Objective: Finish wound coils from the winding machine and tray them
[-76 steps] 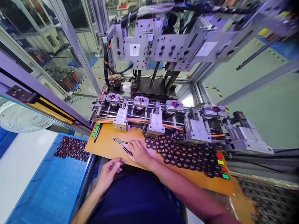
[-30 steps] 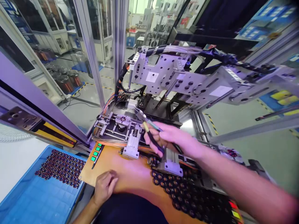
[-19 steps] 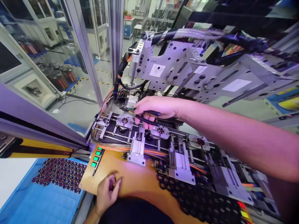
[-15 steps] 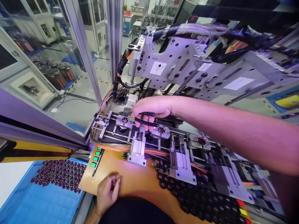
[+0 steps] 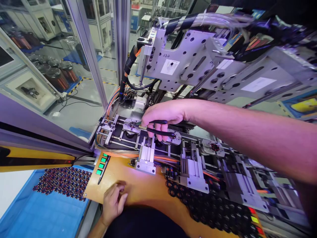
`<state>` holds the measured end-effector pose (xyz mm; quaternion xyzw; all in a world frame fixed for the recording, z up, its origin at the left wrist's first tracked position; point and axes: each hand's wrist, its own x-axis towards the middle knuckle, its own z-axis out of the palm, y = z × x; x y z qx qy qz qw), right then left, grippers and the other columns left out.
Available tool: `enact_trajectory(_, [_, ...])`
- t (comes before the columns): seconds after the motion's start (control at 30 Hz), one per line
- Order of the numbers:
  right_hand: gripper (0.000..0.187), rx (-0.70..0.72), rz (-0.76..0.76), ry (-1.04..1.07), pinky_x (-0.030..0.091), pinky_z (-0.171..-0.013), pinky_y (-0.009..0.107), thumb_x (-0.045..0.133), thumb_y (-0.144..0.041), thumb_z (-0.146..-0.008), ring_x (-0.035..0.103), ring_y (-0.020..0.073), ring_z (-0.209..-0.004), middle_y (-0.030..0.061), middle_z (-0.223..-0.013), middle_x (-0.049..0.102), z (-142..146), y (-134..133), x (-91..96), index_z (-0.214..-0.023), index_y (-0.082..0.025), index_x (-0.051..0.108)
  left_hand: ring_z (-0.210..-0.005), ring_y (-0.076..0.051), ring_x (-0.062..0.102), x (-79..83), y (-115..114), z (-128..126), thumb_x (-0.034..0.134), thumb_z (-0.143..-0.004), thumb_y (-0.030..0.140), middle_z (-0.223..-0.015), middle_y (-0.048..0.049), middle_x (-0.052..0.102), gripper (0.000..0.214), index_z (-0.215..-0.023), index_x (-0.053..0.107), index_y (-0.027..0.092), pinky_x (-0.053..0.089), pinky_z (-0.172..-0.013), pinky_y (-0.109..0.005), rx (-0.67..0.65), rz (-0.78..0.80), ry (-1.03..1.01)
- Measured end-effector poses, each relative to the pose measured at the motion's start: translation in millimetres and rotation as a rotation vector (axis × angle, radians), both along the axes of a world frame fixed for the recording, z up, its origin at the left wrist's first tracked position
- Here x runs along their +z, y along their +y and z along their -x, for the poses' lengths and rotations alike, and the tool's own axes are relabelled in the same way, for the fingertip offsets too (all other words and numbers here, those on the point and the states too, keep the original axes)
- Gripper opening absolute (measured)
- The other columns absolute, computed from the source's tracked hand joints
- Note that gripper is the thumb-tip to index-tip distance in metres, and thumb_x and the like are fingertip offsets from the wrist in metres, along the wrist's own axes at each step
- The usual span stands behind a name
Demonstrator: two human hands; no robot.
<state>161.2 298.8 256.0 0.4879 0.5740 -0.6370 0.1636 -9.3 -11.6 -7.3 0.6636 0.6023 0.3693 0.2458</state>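
Note:
My right hand (image 5: pixel 163 114) is closed around black-handled pliers (image 5: pixel 159 132), reaching in from the right over the machine. The pliers' jaws point left, at the leftmost metal holder (image 5: pixel 127 125); whether they grip the small round part there I cannot tell. Behind my fingers, a second holder (image 5: pixel 177 139) is partly covered. Farther right, a third holder (image 5: pixel 204 147) bears a round wound part (image 5: pixel 214 147). My left hand (image 5: pixel 112 201) rests on the orange worktop (image 5: pixel 143 188), fingers loosely curled and thumb apart, with nothing visible in it.
A blue tray (image 5: pixel 56 211) with many small wound parts (image 5: pixel 64 181) stands at the left. Black round parts (image 5: pixel 213 208) cover the worktop's right side. Green buttons (image 5: pixel 101 166) and a pen (image 5: pixel 104 170) are near its left edge. A metal plate (image 5: pixel 193 59) overhangs the holders.
The pliers and my right hand have shifted slightly right and down in view, the jaws now over the leftmost holder's centre. My left hand's fingers have loosened a little.

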Motion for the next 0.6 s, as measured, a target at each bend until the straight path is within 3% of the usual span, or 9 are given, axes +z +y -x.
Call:
enact_trajectory(0.17, [0.021,0.023,-0.032,-0.012,0.047,-0.035,0.021,0.056,-0.019,-0.083,0.055,0.0108,-0.037,0.0081,-0.06,0.064,3,-1,1.9,-0.066,-0.009,0.06,-0.068,-0.018,0.065,-1.8,0,1,0.059,-0.087,0.017,-0.079,-0.0061,0.068,0.01,-0.096,0.061,0.02,0.052,-0.066,-0.027,-0.027,-0.043,0.031])
enact_trajectory(0.37, [0.018,0.088,-0.03,-0.034,0.051,-0.039,0.019,0.051,-0.018,-0.088,0.056,0.0096,-0.038,0.0026,-0.056,0.062,6,-3,-0.2,-0.074,-0.009,0.059,-0.071,-0.017,0.067,-2.4,2,-1,0.057,-0.089,0.016,-0.083,-0.0061,0.069,0.009,-0.097,0.059,0.02,0.053,-0.067,-0.027,-0.02,-0.1,0.061])
enact_trajectory(0.47, [0.015,0.115,-0.104,0.15,0.05,-0.041,0.018,0.051,-0.015,-0.087,0.054,0.0077,-0.038,0.0012,-0.058,0.062,3,-14,6.0,-0.077,-0.009,0.061,-0.072,-0.017,0.068,-1.2,3,-1,0.057,-0.089,0.016,-0.083,-0.0056,0.07,0.008,-0.096,0.059,0.019,0.053,-0.067,-0.026,-0.018,-0.122,0.074])
enact_trajectory(0.6, [0.012,0.014,-0.201,0.532,0.054,-0.054,0.017,0.053,-0.017,-0.086,0.059,0.0055,-0.05,0.0001,-0.076,0.067,-13,-28,34.6,-0.094,-0.013,0.062,-0.073,-0.016,0.069,2.3,4,-1,0.057,-0.09,0.017,-0.083,-0.0054,0.07,0.006,-0.095,0.06,0.019,0.054,-0.068,-0.025,-0.013,-0.129,0.09])
